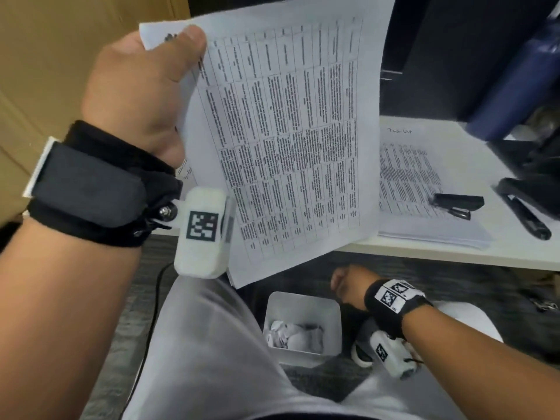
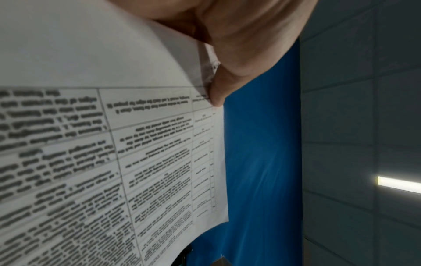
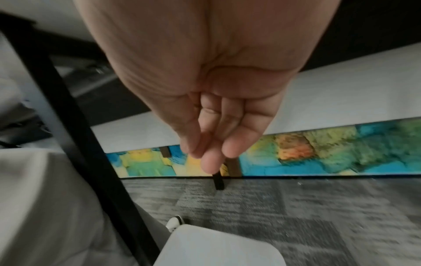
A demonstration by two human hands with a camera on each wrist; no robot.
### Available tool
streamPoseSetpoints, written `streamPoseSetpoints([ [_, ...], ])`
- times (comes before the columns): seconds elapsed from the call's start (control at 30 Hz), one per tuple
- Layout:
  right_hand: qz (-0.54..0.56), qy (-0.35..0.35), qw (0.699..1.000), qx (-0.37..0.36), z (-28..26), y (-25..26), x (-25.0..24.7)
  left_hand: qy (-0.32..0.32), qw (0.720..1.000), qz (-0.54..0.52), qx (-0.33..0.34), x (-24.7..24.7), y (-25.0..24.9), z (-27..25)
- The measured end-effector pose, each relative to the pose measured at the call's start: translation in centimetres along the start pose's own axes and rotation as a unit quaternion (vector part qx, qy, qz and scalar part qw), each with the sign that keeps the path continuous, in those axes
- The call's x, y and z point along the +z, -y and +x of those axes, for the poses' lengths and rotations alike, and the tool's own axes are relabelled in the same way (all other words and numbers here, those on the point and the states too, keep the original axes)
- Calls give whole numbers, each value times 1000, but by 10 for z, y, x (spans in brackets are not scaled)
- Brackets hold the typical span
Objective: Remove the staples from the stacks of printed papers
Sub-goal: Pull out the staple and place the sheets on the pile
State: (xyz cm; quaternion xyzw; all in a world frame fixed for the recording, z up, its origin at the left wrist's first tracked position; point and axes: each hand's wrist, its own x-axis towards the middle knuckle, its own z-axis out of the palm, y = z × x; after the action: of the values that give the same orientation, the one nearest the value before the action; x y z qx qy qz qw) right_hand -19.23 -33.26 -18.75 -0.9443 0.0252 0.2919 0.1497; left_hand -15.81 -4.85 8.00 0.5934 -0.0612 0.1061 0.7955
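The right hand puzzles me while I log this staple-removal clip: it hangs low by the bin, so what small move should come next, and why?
Probably bring the right hand back up to the desk. It hangs over the white bin with fingers nearly straight and nothing visible in them, while the left hand holds a stack of papers up by its corner, and the black tool lies on the other stack.

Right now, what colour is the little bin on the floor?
White; the bin shows best in the head view, with crumpled paper inside.

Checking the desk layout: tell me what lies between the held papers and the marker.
In the head view, a paper stack on the desk, bearing a black staple remover, lies between the held papers and the marker.
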Motion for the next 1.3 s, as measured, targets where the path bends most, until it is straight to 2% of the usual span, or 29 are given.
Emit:
streamPoseSetpoints([
  [0.1,16,-2,999,-43,-34,-4,-21,14,1000,11,-24,3,9,1],
  [0.2,54,-8,997,-50,-76,-23,-51,42,998,5,-54,4,17,2],
  [0.3,95,52,993,-44,-118,-45,-89,83,992,-19,-88,3,18,5],
  [0.37,164,37,983,-67,-144,-51,-118,93,990,-34,-100,6,15,4],
  [0.43,267,-69,953,-127,-167,-49,-146,92,989,-40,-106,14,14,-1],
  [0.5,362,-176,896,-186,-180,-35,-159,83,989,-46,-115,28,18,-11],
  [0.53,400,-200,867,-221,-184,-24,-160,78,987,-51,-127,35,21,-17],
  [0.6,432,-218,838,-252,-184,-4,-154,78,985,-42,-145,50,29,-30],
  [0.63,439,-234,833,-242,-182,1,-149,93,983,-32,-153,61,31,-39],
  [0.7,472,-284,815,-178,-173,0,-143,116,978,-9,-174,76,42,-53],
  [0.77,523,-299,787,-131,-168,-12,-142,136,975,0,-174,81,55,-58],
  [0.9,662,-274,687,-123,-175,-25,-155,179,959,53,-213,77,71,-63],
  [0.97,682,-286,662,-122,-183,-20,-162,193,958,81,-196,83,74,-69],
  [1.1,598,-401,682,-131,-200,-5,-172,137,981,132,-47,106,64,-70],
  [1.17,538,-460,692,-142,-204,-3,-175,94,987,130,-1,109,59,-64],
  [1.23,484,-495,708,-141,-204,-1,-176,85,988,132,8,104,62,-57],
  [1.3,456,-487,733,-131,-193,-4,-171,108,983,146,-27,98,70,-53],
])
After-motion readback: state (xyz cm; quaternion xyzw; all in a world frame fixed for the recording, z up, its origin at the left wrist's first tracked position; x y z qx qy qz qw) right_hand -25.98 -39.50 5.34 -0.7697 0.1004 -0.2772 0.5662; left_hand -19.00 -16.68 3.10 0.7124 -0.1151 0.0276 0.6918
